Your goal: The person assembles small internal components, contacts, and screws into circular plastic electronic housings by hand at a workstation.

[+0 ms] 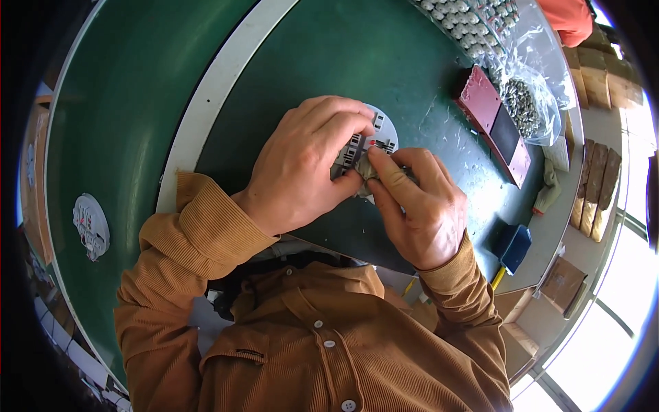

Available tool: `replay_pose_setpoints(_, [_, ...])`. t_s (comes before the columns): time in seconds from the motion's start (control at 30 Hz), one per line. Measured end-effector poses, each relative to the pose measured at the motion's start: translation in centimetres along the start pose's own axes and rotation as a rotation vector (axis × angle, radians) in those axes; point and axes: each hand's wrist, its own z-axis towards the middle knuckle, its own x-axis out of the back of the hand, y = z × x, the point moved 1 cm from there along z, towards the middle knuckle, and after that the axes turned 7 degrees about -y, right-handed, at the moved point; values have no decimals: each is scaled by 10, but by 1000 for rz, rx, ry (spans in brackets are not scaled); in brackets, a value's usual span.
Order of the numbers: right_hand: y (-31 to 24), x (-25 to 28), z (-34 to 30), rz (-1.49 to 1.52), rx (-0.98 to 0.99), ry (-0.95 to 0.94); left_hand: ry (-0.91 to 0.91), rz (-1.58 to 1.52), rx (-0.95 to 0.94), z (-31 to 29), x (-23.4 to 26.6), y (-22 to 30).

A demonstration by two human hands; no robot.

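A round white circuit board (386,128) with dark components and red marks lies between my hands over the green work surface. My left hand (305,161) curls over its left side, fingertips on the upper rim and thumb near the lower edge, gripping it. From the right, my right hand (424,199) is closed, thumb and index finger pressed together at the board's lower part. A crumpled greyish piece (367,168) shows at those fingertips; its kind is unclear. The fingers hide much of the board's middle.
On the left green belt (144,96) lies another round board (90,226). To the right are a dark red block (491,123), a clear bag of small metal parts (520,108), a blue-headed tool (513,248) and a glove (548,191). Someone's orange-red sleeve (568,22) shows beyond.
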Motion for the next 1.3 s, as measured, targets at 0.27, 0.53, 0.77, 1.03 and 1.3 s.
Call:
replay_pose_setpoints(0.27, [23, -7, -15, 265, 15, 55, -37, 63, -61, -4, 4, -2])
replay_pose_setpoints(0.53, [21, 2, -10, 31, 46, 280, -65, 221, -65, -20, 27, 2])
replay_pose_setpoints(0.77, [7, -24, 9, 238, 136, 57, -161, 73, -75, -32, 41, -15])
replay_pose_setpoints(1.03, [22, -32, -11, 513, -41, 157, -221, -150, -72, -30, 31, -5])
replay_pose_setpoints(1.3, [24, -17, -1, 330, 21, 84, -167, 70, -81, -21, 28, -8])
